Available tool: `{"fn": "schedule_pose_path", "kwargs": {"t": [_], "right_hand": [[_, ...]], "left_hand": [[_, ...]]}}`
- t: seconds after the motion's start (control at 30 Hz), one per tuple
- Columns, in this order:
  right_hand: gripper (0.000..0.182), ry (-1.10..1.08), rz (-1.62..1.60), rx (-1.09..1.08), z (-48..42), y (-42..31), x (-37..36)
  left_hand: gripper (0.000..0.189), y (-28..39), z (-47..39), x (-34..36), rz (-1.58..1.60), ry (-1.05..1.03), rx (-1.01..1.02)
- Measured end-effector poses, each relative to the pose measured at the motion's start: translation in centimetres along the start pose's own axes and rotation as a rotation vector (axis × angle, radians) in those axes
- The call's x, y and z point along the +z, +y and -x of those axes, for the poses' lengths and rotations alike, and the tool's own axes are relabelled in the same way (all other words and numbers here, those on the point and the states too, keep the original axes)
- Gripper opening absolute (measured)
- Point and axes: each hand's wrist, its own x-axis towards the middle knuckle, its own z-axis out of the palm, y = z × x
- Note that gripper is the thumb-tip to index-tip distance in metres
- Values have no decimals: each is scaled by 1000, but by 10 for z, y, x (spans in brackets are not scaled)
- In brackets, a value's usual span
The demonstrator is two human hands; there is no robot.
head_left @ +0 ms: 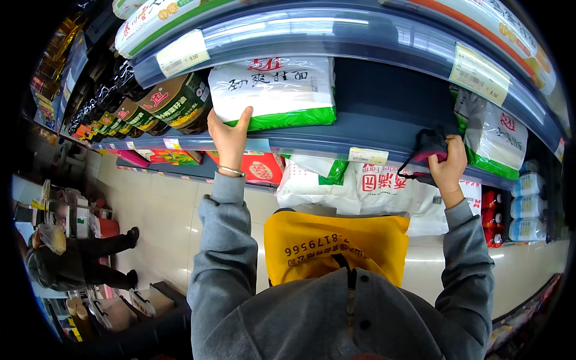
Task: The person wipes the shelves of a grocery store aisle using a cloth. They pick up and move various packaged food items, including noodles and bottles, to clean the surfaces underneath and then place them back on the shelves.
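My left hand [230, 135] grips the lower left corner of a white and green plastic pack of dried noodles [274, 92], thumb on its front, on a dark blue shelf [382, 103]. My right hand [447, 164] holds a dark cloth item with a strap and a reddish inside [427, 150] at the shelf's front edge; what it is exactly, I cannot tell. Just right of that hand, more noodle packs [497, 135] of the same look lie on the shelf. A yellow apron [333, 247] bearing writing hangs from my waist.
Large dark oil bottles [173, 101] line the shelf to the left. Above is another shelf with a price rail [315, 33]. White sacks [315, 189] and a red box [261, 168] sit below. At the far left a person [67, 261] stands in the aisle holding a clear bag.
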Motion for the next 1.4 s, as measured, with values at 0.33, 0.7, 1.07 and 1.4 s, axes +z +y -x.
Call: {"fn": "schedule_pose_path", "kwargs": {"t": [0.33, 0.7, 1.07, 1.4], "right_hand": [[30, 3, 11, -24, 1, 4, -2], [31, 7, 9, -29, -1, 4, -1], [31, 0, 9, -39, -5, 4, -1], [32, -32, 49, -2, -3, 6, -2]], "left_hand": [[72, 13, -47, 1, 201, -231, -382], [41, 23, -90, 9, 897, -298, -697], [30, 46, -89, 83, 1062, -421, -444], [33, 166, -40, 224, 1085, -563, -436]]}}
